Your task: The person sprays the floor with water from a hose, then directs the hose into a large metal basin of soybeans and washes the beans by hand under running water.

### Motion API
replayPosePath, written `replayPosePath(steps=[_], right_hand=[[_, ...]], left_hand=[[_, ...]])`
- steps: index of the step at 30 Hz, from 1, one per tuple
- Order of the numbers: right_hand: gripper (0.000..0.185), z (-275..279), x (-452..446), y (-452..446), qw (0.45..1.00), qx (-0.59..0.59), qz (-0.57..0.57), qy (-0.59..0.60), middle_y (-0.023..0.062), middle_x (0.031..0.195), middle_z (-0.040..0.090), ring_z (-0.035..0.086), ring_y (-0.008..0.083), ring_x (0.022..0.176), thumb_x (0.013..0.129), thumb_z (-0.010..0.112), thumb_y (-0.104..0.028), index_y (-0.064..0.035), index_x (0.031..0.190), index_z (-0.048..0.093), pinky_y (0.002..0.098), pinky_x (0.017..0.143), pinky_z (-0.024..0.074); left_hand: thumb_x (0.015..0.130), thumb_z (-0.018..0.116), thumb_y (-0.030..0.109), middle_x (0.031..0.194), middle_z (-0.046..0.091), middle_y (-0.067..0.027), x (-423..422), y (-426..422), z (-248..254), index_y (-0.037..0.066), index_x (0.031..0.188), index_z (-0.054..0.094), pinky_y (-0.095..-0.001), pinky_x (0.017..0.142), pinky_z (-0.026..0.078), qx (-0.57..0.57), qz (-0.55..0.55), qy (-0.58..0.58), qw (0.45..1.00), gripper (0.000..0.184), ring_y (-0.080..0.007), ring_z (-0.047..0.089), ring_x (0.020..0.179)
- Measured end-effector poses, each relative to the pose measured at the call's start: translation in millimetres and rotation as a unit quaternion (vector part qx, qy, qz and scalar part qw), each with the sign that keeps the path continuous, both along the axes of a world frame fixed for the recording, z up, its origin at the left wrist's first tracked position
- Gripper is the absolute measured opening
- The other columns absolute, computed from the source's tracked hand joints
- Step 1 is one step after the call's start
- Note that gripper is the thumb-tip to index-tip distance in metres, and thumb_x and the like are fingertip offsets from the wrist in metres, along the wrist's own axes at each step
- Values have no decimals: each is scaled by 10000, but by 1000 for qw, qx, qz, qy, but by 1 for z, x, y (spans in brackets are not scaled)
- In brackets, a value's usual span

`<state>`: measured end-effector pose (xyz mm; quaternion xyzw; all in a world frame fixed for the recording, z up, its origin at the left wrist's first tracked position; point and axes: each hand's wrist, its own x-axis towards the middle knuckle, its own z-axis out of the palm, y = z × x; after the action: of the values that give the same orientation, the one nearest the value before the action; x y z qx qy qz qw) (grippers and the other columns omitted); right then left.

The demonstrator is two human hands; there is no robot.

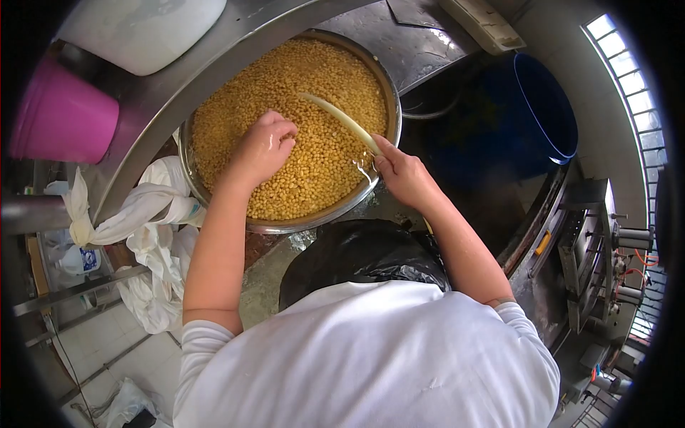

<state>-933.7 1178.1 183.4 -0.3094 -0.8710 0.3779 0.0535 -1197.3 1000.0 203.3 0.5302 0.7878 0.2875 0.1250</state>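
A wide metal basin [394, 107] is full of wet yellow beans that look like soybeans [300, 178]. Over the beans, left of the middle, my left hand [265, 145] has its fingers curled inward; what they hold, if anything, is hidden. At the basin's right rim my right hand [405, 171] grips one end of a pale, curved, thin plastic piece [342, 118], seen edge-on, so its full shape does not show. Its far end reaches over the beans towards the basin's centre. A little clear water runs below the right hand at the rim.
A metal counter edge [160, 93] curves along the left, with a pink bucket [71, 114] and a white container [146, 36]. White cloths [153, 242] hang below. A large blue barrel [510, 121] stands right, near metal machinery [589, 242].
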Motion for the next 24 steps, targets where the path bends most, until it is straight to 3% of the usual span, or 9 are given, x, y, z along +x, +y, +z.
replayPosePath(steps=[4,11,17,19,22,24], right_hand=[[496,2,0,0,1000,-1,0,-6,328,1121,728,709,496,1080,1092,539,-293,-167,1571,520,554,967,568],[499,-1,0,0,1000,2,1,2,328,1117,729,709,495,1078,1091,542,-292,-166,1573,519,551,968,569],[505,4,0,0,1000,-5,-1,-12,326,1122,729,708,494,1080,1090,540,-296,-173,1580,512,552,968,566],[506,5,1,-1,1000,-10,-4,-19,326,1121,729,709,494,1078,1090,540,-296,-173,1580,511,553,967,566],[504,3,1,0,1000,2,0,-10,324,1117,730,710,493,1074,1089,540,-295,-172,1577,513,554,962,566],[502,-1,2,0,1000,8,5,4,323,1115,731,711,492,1070,1088,540,-292,-170,1574,515,555,960,567]], left_hand=[[936,726,127,1240,661,-151,1,0,-6,42,1164,765,-412,989,556,-24,-15,30,999,247,-347,685,1118],[942,715,122,1194,669,-155,3,3,-12,16,1115,756,-422,966,552,-34,-22,16,999,207,-352,676,1096],[956,687,125,971,699,-153,1,0,-15,17,994,707,-438,834,558,39,25,-41,998,116,-347,696,935],[968,674,131,883,704,-151,2,-3,-9,17,968,672,-445,765,552,82,100,-148,981,114,-349,694,826],[981,653,131,848,710,-163,-8,-10,-9,23,964,654,-464,728,550,88,118,-63,987,110,-379,691,770],[975,635,118,910,717,-185,-18,-17,-14,19,980,642,-477,770,548,40,120,-25,992,99,-402,699,853]])
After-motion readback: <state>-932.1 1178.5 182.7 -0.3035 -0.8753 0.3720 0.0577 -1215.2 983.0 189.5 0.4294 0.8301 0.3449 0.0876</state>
